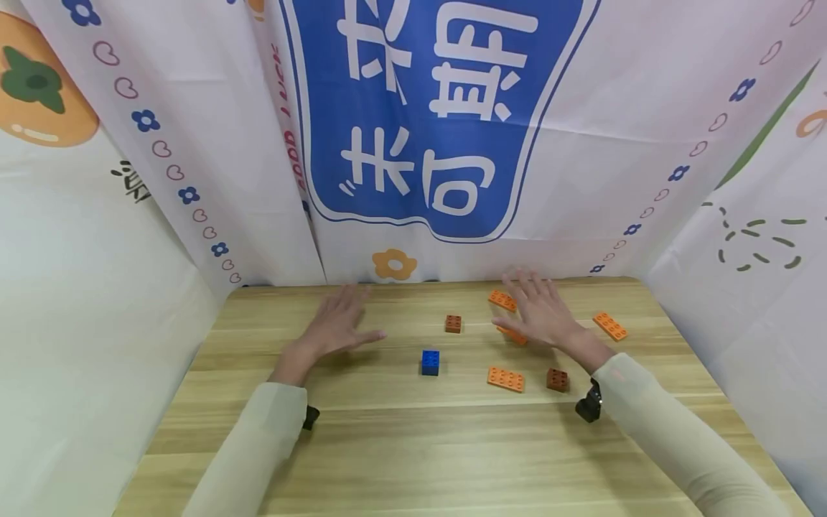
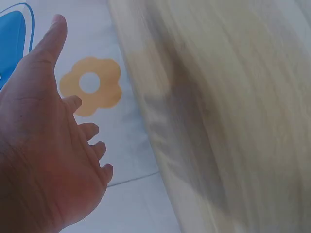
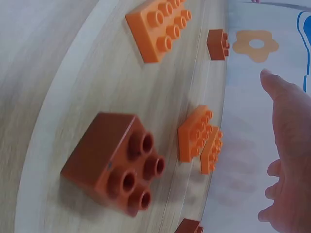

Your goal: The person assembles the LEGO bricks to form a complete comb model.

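L hand (image 1: 337,327), head view: fingers straight, thumb wide, over tabletop (image 1: 413,445).
R hand (image 1: 541,312), head view: fingers splayed, part-hiding orange studded brick (image 1: 515,337).
L hand, wrist view: fingers mostly hidden.
Brown brick (image 3: 188,227), R wrist view: cut off, btm edge.

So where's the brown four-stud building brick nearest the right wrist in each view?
Head: brown four-stud building brick, lower right of centre, below the right hand.
Left wrist: not in it.
Right wrist: large, lower left of centre.
Shared landmark: orange printed flower, in all three views.
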Action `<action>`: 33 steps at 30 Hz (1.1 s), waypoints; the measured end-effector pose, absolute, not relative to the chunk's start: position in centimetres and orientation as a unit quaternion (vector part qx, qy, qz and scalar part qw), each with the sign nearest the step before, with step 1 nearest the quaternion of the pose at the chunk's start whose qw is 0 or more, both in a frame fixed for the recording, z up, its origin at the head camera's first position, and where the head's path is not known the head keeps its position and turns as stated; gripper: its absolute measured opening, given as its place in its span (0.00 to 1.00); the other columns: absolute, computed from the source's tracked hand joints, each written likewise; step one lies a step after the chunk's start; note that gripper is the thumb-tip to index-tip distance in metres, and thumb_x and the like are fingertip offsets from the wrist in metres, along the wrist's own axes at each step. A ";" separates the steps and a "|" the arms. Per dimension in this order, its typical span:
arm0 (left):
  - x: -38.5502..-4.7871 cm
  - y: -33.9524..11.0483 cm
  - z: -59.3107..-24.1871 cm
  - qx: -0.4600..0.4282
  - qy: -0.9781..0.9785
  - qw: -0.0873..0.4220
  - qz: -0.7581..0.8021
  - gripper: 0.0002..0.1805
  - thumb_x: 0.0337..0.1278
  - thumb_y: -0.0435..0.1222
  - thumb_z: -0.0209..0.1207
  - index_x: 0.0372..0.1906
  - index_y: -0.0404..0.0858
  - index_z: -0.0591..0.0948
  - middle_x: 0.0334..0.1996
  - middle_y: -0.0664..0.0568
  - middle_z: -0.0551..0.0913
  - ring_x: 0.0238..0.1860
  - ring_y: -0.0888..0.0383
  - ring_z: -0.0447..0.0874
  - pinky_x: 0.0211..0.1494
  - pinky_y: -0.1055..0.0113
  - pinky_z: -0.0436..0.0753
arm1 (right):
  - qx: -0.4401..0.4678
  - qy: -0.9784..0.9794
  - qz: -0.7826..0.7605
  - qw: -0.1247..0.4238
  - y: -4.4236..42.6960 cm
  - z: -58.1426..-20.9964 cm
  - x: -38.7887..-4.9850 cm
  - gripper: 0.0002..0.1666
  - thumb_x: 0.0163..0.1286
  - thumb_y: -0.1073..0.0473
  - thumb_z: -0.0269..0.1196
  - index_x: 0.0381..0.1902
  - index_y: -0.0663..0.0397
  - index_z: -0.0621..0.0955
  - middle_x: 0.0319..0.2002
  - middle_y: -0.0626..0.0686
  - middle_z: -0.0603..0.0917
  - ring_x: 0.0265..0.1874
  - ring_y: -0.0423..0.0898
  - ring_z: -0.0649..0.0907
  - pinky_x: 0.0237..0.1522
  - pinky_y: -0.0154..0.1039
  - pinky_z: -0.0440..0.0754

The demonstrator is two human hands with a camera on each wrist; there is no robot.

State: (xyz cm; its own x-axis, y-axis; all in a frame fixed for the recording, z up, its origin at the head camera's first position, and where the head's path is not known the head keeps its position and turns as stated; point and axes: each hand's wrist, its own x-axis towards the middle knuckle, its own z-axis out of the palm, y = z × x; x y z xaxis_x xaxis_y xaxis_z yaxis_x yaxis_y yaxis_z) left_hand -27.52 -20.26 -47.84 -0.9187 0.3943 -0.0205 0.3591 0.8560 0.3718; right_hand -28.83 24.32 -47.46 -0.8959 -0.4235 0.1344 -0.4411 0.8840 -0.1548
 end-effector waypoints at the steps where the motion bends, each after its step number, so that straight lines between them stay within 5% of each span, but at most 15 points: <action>1: -27.4 -20.1 -48.0 0.201 0.961 0.047 0.185 0.60 0.65 0.69 0.60 0.87 0.39 0.49 0.86 0.37 0.38 0.86 0.36 0.34 0.82 0.31 0.41 | 0.226 -0.969 0.091 0.049 24.1 -47.5 -28.8 0.58 0.74 0.26 0.59 0.86 0.54 0.54 0.84 0.68 0.49 0.82 0.72 0.50 0.78 0.74 0.45; 16: -25.3 -17.1 -48.9 0.242 0.944 0.073 0.210 0.61 0.63 0.72 0.59 0.86 0.38 0.52 0.86 0.36 0.45 0.85 0.35 0.42 0.83 0.35 0.46 | 0.273 -0.955 0.113 0.040 21.3 -48.4 -28.4 0.58 0.75 0.28 0.60 0.86 0.56 0.53 0.84 0.68 0.50 0.82 0.70 0.52 0.79 0.71 0.51; 33: -23.9 -13.6 -49.4 0.274 0.915 0.105 0.276 0.59 0.58 0.66 0.69 0.85 0.40 0.58 0.84 0.37 0.53 0.83 0.39 0.53 0.81 0.38 0.59 | 0.292 -0.942 0.165 0.007 18.5 -49.6 -28.0 0.53 0.79 0.31 0.58 0.85 0.59 0.56 0.82 0.67 0.57 0.81 0.68 0.60 0.79 0.65 0.57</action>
State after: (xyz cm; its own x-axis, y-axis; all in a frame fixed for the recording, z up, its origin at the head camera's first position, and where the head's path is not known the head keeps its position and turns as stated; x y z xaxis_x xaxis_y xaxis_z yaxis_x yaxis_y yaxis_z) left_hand -23.93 -13.58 -49.41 -0.8278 0.5596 -0.0402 0.4442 0.6975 0.5624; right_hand -28.03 18.53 -49.63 -0.8293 -0.5481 0.1092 -0.5526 0.7751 -0.3063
